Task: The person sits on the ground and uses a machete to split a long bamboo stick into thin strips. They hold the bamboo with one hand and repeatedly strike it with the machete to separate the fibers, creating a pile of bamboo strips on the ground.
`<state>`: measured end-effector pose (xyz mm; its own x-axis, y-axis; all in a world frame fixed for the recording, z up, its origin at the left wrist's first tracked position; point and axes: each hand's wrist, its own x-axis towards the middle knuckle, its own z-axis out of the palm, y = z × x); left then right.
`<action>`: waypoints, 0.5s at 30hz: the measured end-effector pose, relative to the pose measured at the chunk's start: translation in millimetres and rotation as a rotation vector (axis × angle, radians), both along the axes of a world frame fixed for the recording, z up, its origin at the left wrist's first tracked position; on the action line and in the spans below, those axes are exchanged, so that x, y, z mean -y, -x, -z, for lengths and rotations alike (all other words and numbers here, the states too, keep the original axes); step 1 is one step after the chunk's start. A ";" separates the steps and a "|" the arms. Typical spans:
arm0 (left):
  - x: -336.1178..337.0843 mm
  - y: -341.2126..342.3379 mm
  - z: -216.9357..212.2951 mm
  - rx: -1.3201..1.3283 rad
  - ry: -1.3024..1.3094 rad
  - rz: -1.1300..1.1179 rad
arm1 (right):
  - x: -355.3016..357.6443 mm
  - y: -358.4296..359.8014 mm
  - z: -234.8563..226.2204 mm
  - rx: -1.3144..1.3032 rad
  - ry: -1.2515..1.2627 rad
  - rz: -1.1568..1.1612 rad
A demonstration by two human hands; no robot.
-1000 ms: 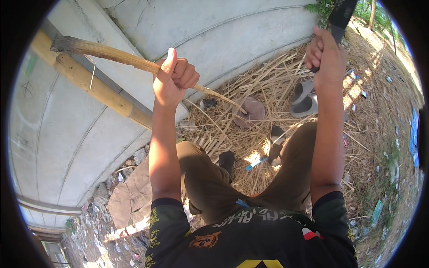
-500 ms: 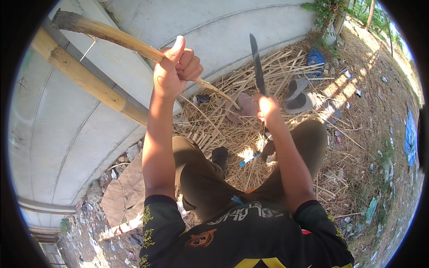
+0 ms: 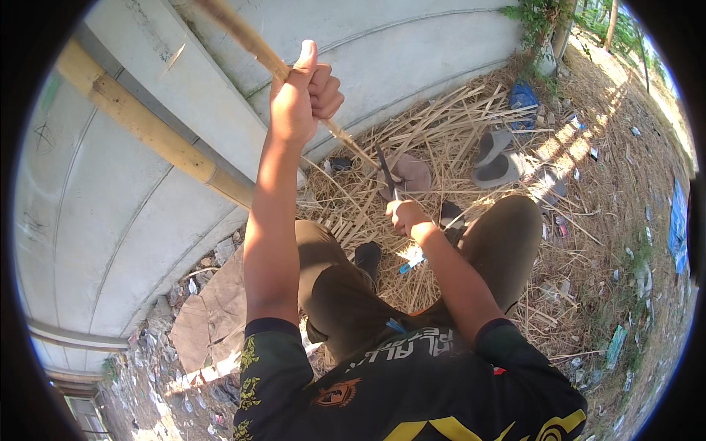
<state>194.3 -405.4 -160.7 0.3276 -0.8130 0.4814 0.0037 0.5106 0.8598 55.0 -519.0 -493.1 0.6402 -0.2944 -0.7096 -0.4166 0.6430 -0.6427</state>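
My left hand (image 3: 300,99) is closed round a long bamboo strip (image 3: 246,33), thumb pointing up along it. The strip slants from the upper left, past my fist, down to a thin lower end (image 3: 360,152) near the ground. My right hand (image 3: 408,218) grips the handle of a machete (image 3: 387,173), its dark blade pointing up and slightly left. The blade's tip is close to the strip's lower end; whether they touch I cannot tell. Just behind the blade lies a flat reddish-brown lump (image 3: 417,173), its material unclear.
Split bamboo strips (image 3: 434,121) and shavings cover the ground before me. Grey sandals (image 3: 494,170) and a blue plastic bag (image 3: 523,97) lie to the right. A thick bamboo pole (image 3: 140,121) leans by the grey wall (image 3: 412,33). Cardboard (image 3: 209,320) lies at left.
The machete has come down and left, from upright and raised to beside the strip's lower end. My left hand has shifted slightly up and right, and the strip is tilted more steeply.
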 end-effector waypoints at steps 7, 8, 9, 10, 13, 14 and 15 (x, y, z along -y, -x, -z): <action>-17.0 -20.7 -0.9 0.000 -0.034 -0.135 | 40.6 -0.7 -152.6 0.142 0.382 0.260; -16.6 -22.5 5.7 -0.016 -0.025 -0.142 | 50.7 13.5 -197.6 0.285 0.499 0.303; -16.7 -23.0 8.3 -0.013 -0.014 -0.143 | 50.4 23.9 -244.3 0.395 0.613 0.419; -18.5 -20.9 4.6 -0.016 -0.017 -0.147 | 54.7 29.5 -279.5 0.457 0.660 0.554; -16.3 -11.7 1.5 -0.023 -0.021 -0.158 | 51.8 48.5 -326.7 1.002 0.617 0.767; -15.9 -8.1 1.7 -0.016 -0.015 -0.171 | 50.9 47.3 -313.1 1.108 0.641 0.773; -15.7 -1.2 5.1 -0.034 0.040 -0.108 | 50.9 44.1 -292.2 1.215 0.663 0.777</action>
